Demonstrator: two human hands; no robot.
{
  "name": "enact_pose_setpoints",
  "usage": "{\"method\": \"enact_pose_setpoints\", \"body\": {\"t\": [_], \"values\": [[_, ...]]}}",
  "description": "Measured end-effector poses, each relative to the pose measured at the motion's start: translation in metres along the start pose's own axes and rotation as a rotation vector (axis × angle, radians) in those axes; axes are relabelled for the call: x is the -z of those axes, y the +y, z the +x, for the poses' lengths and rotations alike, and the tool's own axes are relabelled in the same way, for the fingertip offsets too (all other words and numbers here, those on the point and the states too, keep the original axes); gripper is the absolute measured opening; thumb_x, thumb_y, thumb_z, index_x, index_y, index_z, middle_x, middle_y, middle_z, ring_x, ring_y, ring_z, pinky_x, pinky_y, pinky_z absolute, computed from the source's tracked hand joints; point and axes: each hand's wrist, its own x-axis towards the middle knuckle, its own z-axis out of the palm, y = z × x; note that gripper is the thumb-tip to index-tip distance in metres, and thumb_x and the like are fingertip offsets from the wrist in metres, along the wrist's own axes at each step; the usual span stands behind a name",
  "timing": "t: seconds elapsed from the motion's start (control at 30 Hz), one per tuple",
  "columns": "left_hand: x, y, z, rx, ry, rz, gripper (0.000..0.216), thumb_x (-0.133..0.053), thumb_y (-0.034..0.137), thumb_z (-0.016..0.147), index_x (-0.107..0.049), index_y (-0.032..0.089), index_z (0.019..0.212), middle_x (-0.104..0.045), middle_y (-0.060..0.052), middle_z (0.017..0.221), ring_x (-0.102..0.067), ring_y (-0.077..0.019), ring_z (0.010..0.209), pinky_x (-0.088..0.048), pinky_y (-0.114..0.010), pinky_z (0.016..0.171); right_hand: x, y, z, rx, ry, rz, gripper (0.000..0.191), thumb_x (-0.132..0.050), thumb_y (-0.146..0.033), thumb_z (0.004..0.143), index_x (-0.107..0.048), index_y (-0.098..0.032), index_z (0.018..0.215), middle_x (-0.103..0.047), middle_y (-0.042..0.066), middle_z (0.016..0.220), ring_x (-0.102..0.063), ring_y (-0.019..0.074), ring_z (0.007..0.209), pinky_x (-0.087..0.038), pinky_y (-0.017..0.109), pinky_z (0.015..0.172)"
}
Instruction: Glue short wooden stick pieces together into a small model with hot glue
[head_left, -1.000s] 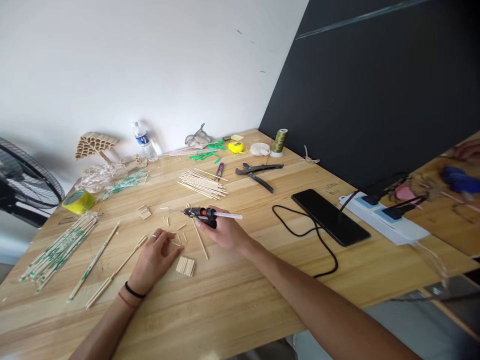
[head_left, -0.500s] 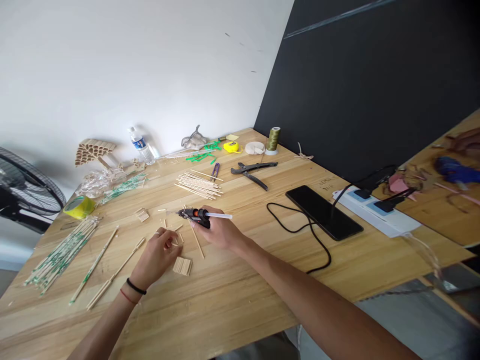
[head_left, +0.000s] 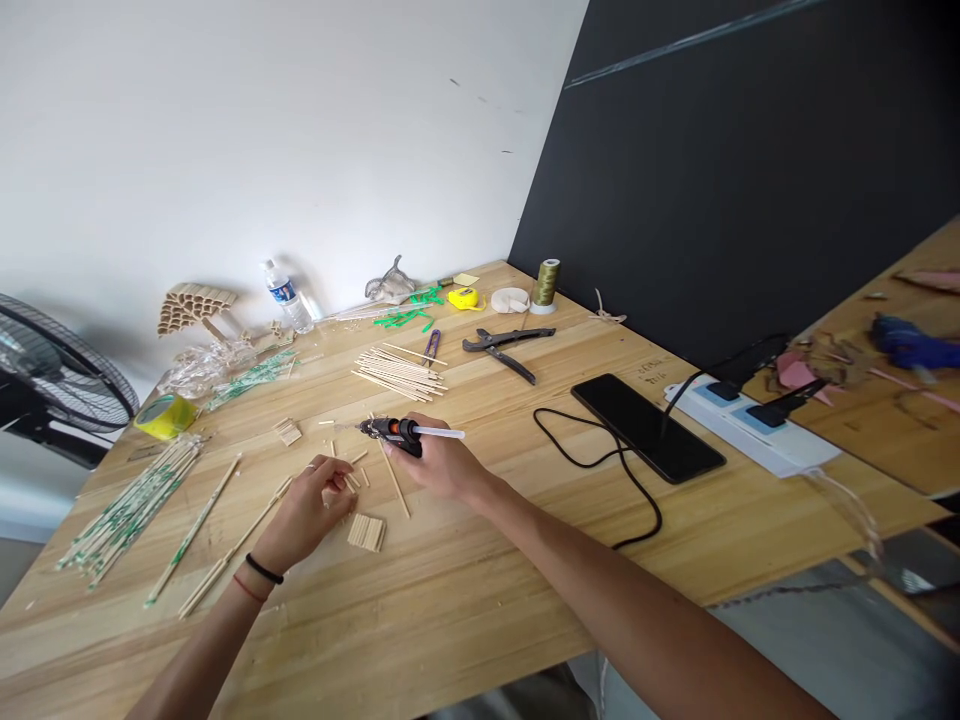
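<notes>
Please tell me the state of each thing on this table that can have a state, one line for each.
Glue gun, held in the right hand, nozzle pointing left, glue stick loaded.
Left hand, fingers curled over short wood pieces; a hold cannot be told.
Phone, flat, screen dark.
Power strip, two plugs in.
Water bottle, upright, cap on.
Thread spool, upright.
Tape roll, lying flat.

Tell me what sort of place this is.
Probably a craft workbench in a plain room: a wooden table strewn with cut wooden sticks, a glue gun held in the right hand, and pliers and a thread spool lying farther back.
</notes>
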Motion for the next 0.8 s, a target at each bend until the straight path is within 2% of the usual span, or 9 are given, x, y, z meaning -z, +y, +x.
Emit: {"method": "enact_pose_setpoints", "body": {"t": [0.2,0.43,0.57,0.8], "values": [[-0.002,0.001,0.005,-0.009,-0.001,-0.002,0.021,-0.064,0.028,0.088,-0.068,0.020,0.107,-0.067,-0.005,0.093,-0.069,-0.0206,0.084,-0.057,-0.035,0.078,-0.002,0.002,0.000,0.007,-0.005,-0.014,0.015,-0.069,-0.028,0.090,-0.056,-0.022,0.084,-0.062,0.001,0.074,-0.057,0.0196,0.069,-0.041,0.029,0.065],[0.000,0.006,0.011,-0.057,-0.060,-0.019,0.014,-0.061,0.027,0.093,-0.072,0.020,0.088,-0.069,-0.005,0.089,-0.068,-0.0175,0.078,-0.054,-0.029,0.074,-0.003,0.005,0.001,0.007,0.006,-0.028,0.014,-0.069,-0.027,0.089,-0.057,-0.022,0.085,-0.064,0.002,0.076,-0.058,0.0210,0.071,-0.043,0.030,0.066],[0.006,0.003,0.013,-0.069,-0.060,-0.028,0.012,-0.062,0.028,0.094,-0.071,0.020,0.090,-0.069,-0.005,0.089,-0.067,-0.0174,0.077,-0.054,-0.029,0.072,0.000,0.007,0.004,-0.006,0.029,-0.030,0.013,-0.068,-0.028,0.090,-0.058,-0.022,0.085,-0.066,0.003,0.078,-0.060,0.0210,0.073,-0.043,0.030,0.067],[0.004,0.005,0.014,-0.121,-0.101,-0.033,0.013,-0.064,0.030,0.096,-0.071,0.023,0.104,-0.070,-0.005,0.105,-0.069,-0.0195,0.092,-0.055,-0.032,0.085,0.002,0.007,0.005,-0.016,0.041,-0.030,0.011,-0.068,-0.030,0.091,-0.061,-0.021,0.088,-0.067,0.003,0.080,-0.061,0.0213,0.074,-0.045,0.030,0.068]]}}
